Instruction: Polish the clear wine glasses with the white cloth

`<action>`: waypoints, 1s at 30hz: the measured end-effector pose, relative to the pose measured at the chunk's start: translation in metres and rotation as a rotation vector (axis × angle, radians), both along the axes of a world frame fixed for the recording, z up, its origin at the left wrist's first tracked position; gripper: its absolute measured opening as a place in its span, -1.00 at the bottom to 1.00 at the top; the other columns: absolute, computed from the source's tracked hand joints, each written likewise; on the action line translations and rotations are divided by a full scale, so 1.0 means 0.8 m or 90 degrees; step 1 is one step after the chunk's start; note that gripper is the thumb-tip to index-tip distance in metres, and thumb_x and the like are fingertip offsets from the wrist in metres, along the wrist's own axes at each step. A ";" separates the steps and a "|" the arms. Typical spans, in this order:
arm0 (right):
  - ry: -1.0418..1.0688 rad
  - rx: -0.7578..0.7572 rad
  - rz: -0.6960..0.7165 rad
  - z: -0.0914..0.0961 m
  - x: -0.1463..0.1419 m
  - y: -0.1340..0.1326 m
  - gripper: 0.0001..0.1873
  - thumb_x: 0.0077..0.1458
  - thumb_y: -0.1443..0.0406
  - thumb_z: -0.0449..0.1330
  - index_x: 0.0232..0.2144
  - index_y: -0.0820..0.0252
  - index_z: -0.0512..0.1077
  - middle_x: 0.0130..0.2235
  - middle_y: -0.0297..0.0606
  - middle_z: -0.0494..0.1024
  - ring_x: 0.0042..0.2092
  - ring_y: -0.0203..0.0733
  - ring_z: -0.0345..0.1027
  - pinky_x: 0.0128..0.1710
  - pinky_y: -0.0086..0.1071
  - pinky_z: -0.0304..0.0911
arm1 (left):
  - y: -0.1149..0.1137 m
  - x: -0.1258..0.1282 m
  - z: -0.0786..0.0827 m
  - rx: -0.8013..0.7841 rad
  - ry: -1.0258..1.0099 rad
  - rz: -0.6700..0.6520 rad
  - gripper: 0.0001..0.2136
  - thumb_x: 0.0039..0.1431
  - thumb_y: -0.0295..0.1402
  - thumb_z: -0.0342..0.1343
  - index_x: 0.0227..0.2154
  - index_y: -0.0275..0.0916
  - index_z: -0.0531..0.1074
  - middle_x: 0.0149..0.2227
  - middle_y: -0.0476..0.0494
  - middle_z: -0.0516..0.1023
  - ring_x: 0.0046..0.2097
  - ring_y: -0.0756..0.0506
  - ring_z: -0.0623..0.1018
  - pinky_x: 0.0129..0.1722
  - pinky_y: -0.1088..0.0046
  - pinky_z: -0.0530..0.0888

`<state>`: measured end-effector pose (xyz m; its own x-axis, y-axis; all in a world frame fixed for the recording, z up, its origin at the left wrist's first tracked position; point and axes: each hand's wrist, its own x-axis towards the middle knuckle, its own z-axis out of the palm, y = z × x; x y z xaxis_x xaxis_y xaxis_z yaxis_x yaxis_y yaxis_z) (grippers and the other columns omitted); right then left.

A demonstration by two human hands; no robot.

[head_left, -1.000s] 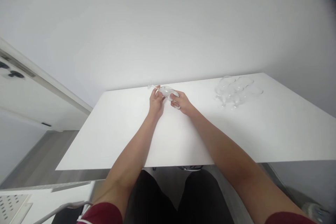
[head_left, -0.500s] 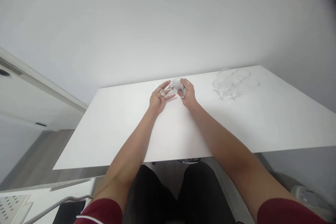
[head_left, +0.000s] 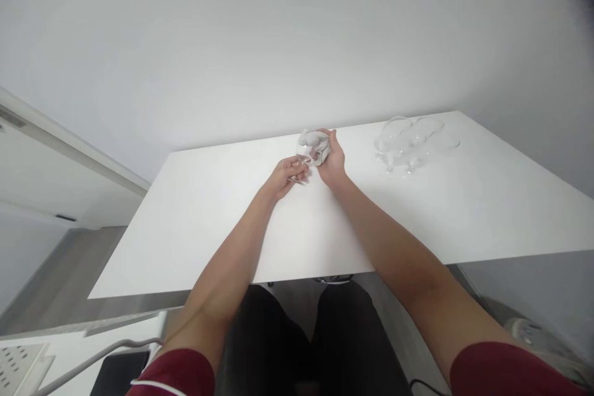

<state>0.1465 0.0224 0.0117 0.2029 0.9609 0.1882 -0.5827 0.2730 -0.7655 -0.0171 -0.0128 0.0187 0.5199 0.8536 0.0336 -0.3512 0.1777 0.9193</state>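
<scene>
A clear wine glass (head_left: 302, 154) is held just above the white table (head_left: 208, 229), near its far edge. My left hand (head_left: 283, 178) is closed around the glass's stem and foot. My right hand (head_left: 333, 164) is closed on a crumpled white cloth (head_left: 316, 141), which is pressed against the bowl of the glass. I cannot tell whether the cloth is inside the bowl or around it. Both forearms reach out over the table from dark red sleeves.
Several more clear glasses (head_left: 411, 143) lie clustered on the table at the back right. A plain white wall stands right behind the table. A white cabinet edge (head_left: 69, 148) runs along the left, and a perforated white panel (head_left: 18, 368) sits at the bottom left.
My left hand went from spread fingers to closed on the stem and foot. My right hand moved the cloth up along the glass toward the far edge.
</scene>
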 end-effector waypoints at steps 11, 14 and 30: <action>0.023 0.026 -0.063 -0.014 0.012 0.015 -0.46 0.05 -0.14 0.44 -0.31 0.00 0.27 -0.34 -0.40 0.38 -0.34 -0.26 0.33 -0.41 -0.43 0.30 | 0.007 -0.005 0.006 0.019 -0.129 0.258 -0.62 0.03 -0.38 0.48 -0.11 -0.13 0.50 -0.41 0.07 0.47 -0.54 0.12 0.25 -0.42 0.51 0.40; -0.027 0.048 0.021 -0.006 0.004 0.005 -0.47 -0.05 -0.05 0.52 -0.23 -0.04 0.33 -0.20 -0.37 0.50 -0.22 -0.20 0.43 -0.33 -0.40 0.38 | 0.008 -0.002 0.006 -0.012 -0.151 0.341 -0.55 -0.01 -0.37 0.52 -0.14 -0.09 0.39 -0.26 0.08 0.57 -0.56 0.18 0.21 -0.44 0.56 0.37; -0.068 -0.007 0.229 0.007 -0.008 -0.015 -0.47 -0.23 0.12 0.64 -0.45 0.10 0.36 -0.42 -0.46 0.48 -0.37 -0.29 0.33 -0.35 -0.43 0.24 | 0.012 0.000 0.000 0.092 -0.114 0.452 -0.47 -0.14 -0.19 0.63 -0.27 -0.15 0.36 -0.51 0.19 0.37 -0.60 0.15 0.28 -0.58 0.55 0.25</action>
<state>0.1401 0.0105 0.0176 -0.1677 0.9695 0.1787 -0.5563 0.0566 -0.8290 -0.0167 -0.0033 0.0185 -0.1784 0.9627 0.2036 -0.4831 -0.2660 0.8342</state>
